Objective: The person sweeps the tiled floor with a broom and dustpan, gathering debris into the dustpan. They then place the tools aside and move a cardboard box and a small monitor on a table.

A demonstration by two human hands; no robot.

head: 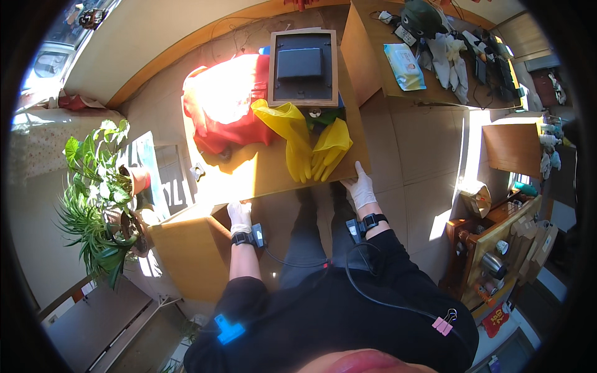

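Note:
A light wooden table (271, 175) stands before me. My right hand (362, 190), in a thin white glove, grips its front edge near the right corner, thumb up along the side and fingers beneath. My left hand (239, 215), gloved alike, holds the front edge farther left; its fingertips are partly hidden by the tabletop. Between them, a pair of yellow rubber gloves (297, 147) hangs toward the front edge. Behind these lies a wooden-framed dark panel (300, 65) with a raised box on it. A red cloth or bag (224, 102), partly washed out by sunlight, sits to its left.
Potted plants (109, 200) and a wooden cabinet (186, 256) stand at left. A desk (373, 60) at back right bears a wipes pack (405, 66), pale gloves (447, 60) and cables. At right, a wooden cabinet (466, 275) carries a metal flask (493, 265). Cables run from my wrist straps.

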